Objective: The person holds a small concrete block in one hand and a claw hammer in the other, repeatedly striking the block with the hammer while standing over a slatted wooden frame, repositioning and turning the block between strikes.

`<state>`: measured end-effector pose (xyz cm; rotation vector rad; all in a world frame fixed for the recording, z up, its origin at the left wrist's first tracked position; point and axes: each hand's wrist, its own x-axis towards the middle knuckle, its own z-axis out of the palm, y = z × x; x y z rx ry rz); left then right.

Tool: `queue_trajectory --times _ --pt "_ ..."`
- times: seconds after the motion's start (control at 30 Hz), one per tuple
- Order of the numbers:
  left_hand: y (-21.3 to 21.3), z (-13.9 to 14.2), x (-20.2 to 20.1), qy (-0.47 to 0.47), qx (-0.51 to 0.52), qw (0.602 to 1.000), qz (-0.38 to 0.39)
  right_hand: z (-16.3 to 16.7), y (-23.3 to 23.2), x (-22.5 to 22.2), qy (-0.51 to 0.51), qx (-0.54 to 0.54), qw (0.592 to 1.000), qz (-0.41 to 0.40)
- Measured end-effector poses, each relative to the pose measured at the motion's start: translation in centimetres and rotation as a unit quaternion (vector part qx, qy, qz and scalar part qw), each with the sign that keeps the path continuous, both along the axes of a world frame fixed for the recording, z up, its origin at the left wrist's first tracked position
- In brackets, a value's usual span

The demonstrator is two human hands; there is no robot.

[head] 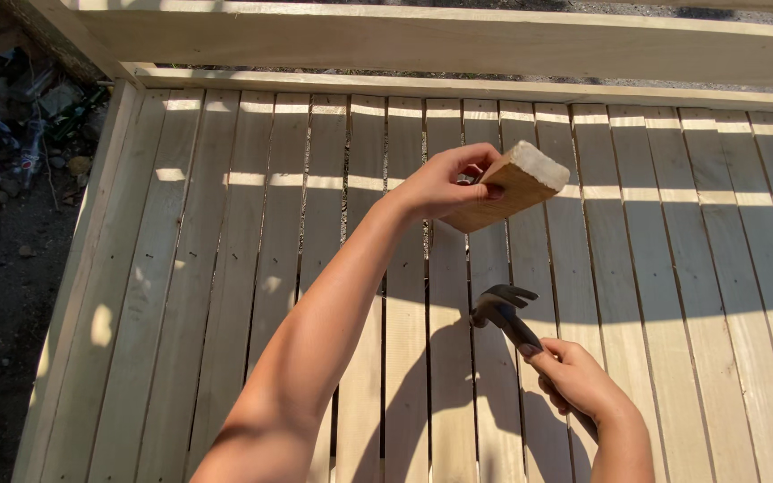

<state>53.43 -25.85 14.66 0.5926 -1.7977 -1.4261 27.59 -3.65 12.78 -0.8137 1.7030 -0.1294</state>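
Both hands are occupied above a slatted wooden deck [225,268] of pale boards. Her or his left hand [445,183] is closed around one end of a short wooden block [512,186], fingers wrapped over the near edge and thumb beneath, so that the block is held in the air, tilted, with its sawn end face catching the sun. That block looks stiff and fairly light, dry raw timber with a rough grain that should not slip; its square edges and possible splinters argue for a grip across the flat faces near one end, much as it is held now. Lower down, the right hand [579,380] is shut around the handle of a claw hammer [505,309], whose dark metal head sits just above the boards, claw pointing away. Its head is likely heavy for its size, so holding farther down the handle gives swing, nearer the head gives control. Beyond the deck's left edge lies bare ground with scattered litter [20,134].
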Motion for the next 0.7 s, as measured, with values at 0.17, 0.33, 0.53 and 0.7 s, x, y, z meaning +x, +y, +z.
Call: queue_trajectory --times 0.17,0.33,0.53,0.7 --pt "1.2 -1.4 7.2 0.139 0.076 0.934 0.32 -1.5 -1.1 0.0 -0.005 -0.093 0.99 -0.101" --pt "4.6 -3.4 9.7 -0.099 -0.071 0.836 0.535 -1.6 -2.6 1.7 -0.073 -0.169 0.963 -0.197" --pt "7.8 -5.7 10.7 -0.062 -0.124 0.778 0.613 -0.8 -4.2 4.3 -0.162 -0.219 0.935 -0.226" --pt "8.0 -7.1 9.5 -0.071 -0.07 0.806 0.584 0.0 -5.1 5.7 -0.188 -0.225 0.929 -0.226"
